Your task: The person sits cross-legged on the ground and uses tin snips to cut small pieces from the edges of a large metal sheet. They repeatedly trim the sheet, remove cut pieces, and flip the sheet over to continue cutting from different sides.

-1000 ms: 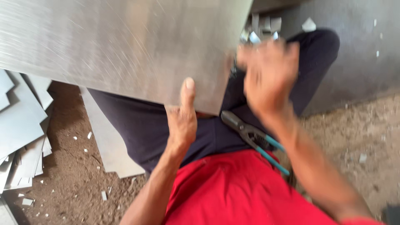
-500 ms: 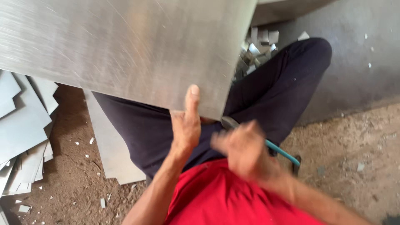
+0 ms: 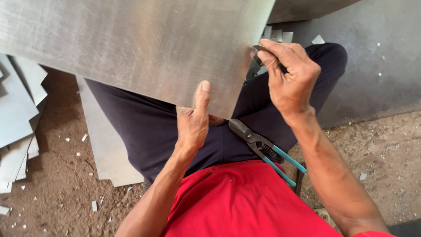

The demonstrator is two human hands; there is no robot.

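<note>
the large brushed metal sheet (image 3: pixel 131 44) lay across the seated person's lap, covering the far and left part of the view, its near edge resting over the dark trousers (image 3: pixel 144 131). the left hand (image 3: pixel 193 120) gripped that near edge close to the sheet's near right corner, thumb pressed flat on top and the other fingers curled out of sight beneath. the right hand (image 3: pixel 289 74) was at the sheet's right edge, fingers closed in a pinch on what looked like a thin strip or burr of metal there, though the piece itself was too small to tell clearly. a pair of tin snips (image 3: pixel 261 147) with teal handles rested on the lap, between the two forearms and just near of the sheet's corner, touched by neither hand. a stack of cut metal pieces (image 3: pixel 19 114) sat on the dirt floor (image 3: pixel 57 188) to the left, with small offcuts (image 3: pixel 94 205) scattered about. the bare fingertips were right on raw cut edges, so a slip or a sudden tug could likely slice skin; the unheld snips might also slide off the thigh if the legs shifted.
</note>
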